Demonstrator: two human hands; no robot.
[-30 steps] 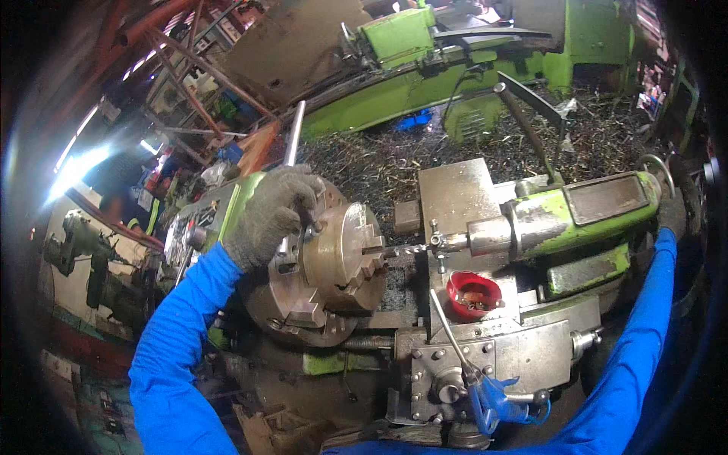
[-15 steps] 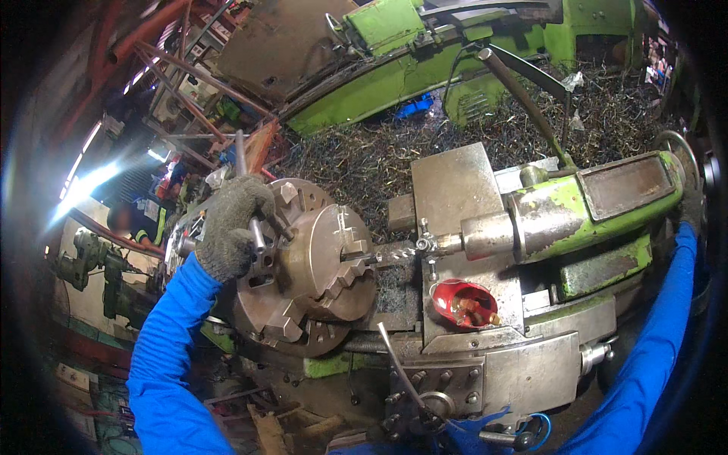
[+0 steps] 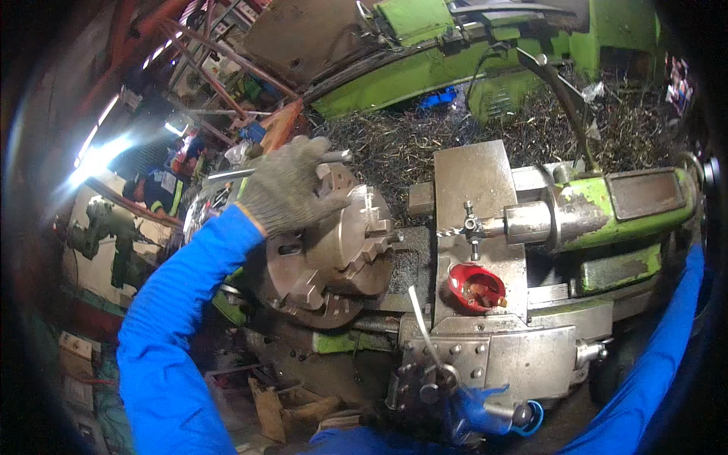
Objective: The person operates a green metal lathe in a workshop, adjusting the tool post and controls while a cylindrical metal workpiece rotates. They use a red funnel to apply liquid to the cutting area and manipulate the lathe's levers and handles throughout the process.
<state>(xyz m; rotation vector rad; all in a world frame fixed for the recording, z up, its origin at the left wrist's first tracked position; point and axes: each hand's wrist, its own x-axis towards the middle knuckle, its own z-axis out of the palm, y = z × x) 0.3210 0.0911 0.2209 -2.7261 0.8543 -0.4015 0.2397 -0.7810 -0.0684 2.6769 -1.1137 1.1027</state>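
Observation:
My left hand (image 3: 284, 189), in a grey knit glove, is closed around the crossbar of a chuck key (image 3: 336, 157) at the lathe chuck (image 3: 307, 262). The bar lies roughly level, with both ends sticking out past the hand. My thumb points along the chuck's face; the key's shank is hidden. Stepped jaws hold a small round metal workpiece (image 3: 397, 237). A twist drill bit (image 3: 450, 232), with a cross-bolted clamp (image 3: 472, 224) behind it, points from the tailstock (image 3: 584, 212) at the workpiece, a gap between them. My right hand (image 3: 693, 208) is at the tailstock handwheel (image 3: 688, 163), dark, fingers hidden.
A red bowl (image 3: 456, 282) with liquid and a brush-like item stands on the carriage (image 3: 478, 178). Metal shavings (image 3: 402, 144) heap behind the lathe. A lever (image 3: 565, 106) rises over the tailstock. Another green machine (image 3: 379, 76) stands beyond; a person (image 3: 163, 189) is at the far left.
The chuck key's crossbar has swung from steep to nearly level, my left hand turning with it. Drill bit and clamp have drawn back rightward from the workpiece. The whole view has shifted slightly.

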